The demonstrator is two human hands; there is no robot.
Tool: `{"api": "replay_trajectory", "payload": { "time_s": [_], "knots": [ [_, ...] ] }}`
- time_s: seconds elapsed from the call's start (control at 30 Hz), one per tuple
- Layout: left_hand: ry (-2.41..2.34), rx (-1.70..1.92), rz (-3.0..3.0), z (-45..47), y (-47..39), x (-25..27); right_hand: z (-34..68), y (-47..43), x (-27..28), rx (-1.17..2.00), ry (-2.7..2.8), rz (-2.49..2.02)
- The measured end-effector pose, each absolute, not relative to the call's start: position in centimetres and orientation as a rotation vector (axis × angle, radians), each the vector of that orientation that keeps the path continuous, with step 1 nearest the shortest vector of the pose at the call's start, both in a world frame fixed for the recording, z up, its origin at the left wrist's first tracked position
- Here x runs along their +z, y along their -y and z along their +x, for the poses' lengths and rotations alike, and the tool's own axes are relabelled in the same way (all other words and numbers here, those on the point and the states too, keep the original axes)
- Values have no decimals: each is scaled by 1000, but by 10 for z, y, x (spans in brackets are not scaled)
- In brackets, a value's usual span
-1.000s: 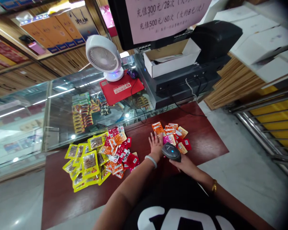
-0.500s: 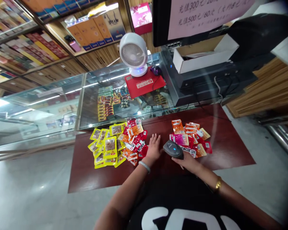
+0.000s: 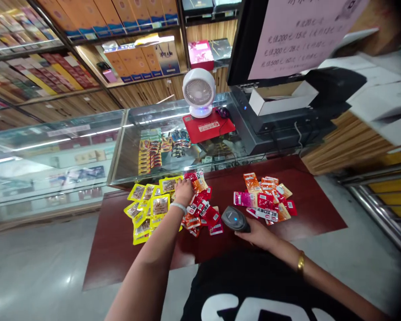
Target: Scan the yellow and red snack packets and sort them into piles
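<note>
My right hand [image 3: 255, 234] is wrapped round a dark barcode scanner [image 3: 235, 219] with a blue light, low over the front of the counter. My left hand [image 3: 183, 191] reaches down where the yellow snack packets [image 3: 160, 205] meet a pile of red and orange snack packets [image 3: 209, 214]. Its fingers bend downward and their tips are hidden, so I cannot tell whether they grip a packet. Right of the scanner lies another group of red, orange and pink packets [image 3: 265, 200].
The packets lie on a dark red counter top [image 3: 113, 249]. Behind it stands a glass display case [image 3: 120, 165] with a white fan [image 3: 199, 91], a red mat [image 3: 210, 127] and a mouse [image 3: 223, 112]. A monitor [image 3: 242, 49] and a white open box [image 3: 280, 104] stand at the right back.
My left hand has moved left, from the right edge of the red packets to beside the yellow ones. A few red packets now lie farther right. My right hand still holds the scanner.
</note>
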State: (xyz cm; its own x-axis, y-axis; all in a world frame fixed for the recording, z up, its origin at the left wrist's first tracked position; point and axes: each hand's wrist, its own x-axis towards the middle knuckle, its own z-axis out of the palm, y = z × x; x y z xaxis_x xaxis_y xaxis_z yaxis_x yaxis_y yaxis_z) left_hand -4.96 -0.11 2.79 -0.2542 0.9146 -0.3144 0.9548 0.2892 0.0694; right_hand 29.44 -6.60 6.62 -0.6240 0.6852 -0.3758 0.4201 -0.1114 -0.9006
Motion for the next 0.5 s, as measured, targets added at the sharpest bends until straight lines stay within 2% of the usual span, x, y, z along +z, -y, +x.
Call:
{"api": "replay_trajectory", "payload": {
  "time_s": [0.13,0.37,0.5],
  "knots": [
    [-2220,-91,1599,-39,14,34,305,66,72,1780,1915,-1302],
    [-1890,551,1243,18,66,13,305,44,80,1791,1839,-1479],
    [-1887,637,1124,44,79,2,294,34,80,1798,1882,-1451]
  ]
}}
